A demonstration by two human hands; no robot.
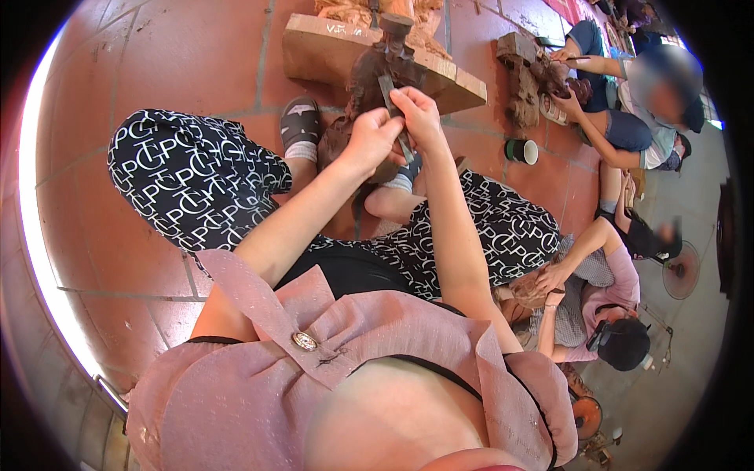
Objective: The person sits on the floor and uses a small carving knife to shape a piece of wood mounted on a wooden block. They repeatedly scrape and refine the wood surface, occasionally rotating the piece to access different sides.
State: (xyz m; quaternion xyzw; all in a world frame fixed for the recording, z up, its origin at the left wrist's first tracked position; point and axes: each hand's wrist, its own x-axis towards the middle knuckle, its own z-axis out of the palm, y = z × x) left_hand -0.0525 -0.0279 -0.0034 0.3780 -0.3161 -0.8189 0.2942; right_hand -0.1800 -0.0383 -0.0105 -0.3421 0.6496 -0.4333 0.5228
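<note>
A dark brown carved wooden figure (365, 82) stands between my feet, its lower part largely behind my hands. Across its front lies a flat grey strip (386, 85), perhaps sandpaper or a file; I cannot tell which. My left hand (375, 135) is closed, with thumb and fingers pinched at the middle of the strip. Right beside it, my right hand (420, 114) pinches the strip a little higher, its fingers bent. The two hands nearly touch. The strip's lower end shows below them, close to my right foot.
Behind the carving sits a pale wooden block (326, 51) with lighter carved wood on it. A dark cup (521, 151) lies on the tiled floor to the right. Several people work along the right side, one with a brown carving (550, 78). A fan (680, 269) stands farther off.
</note>
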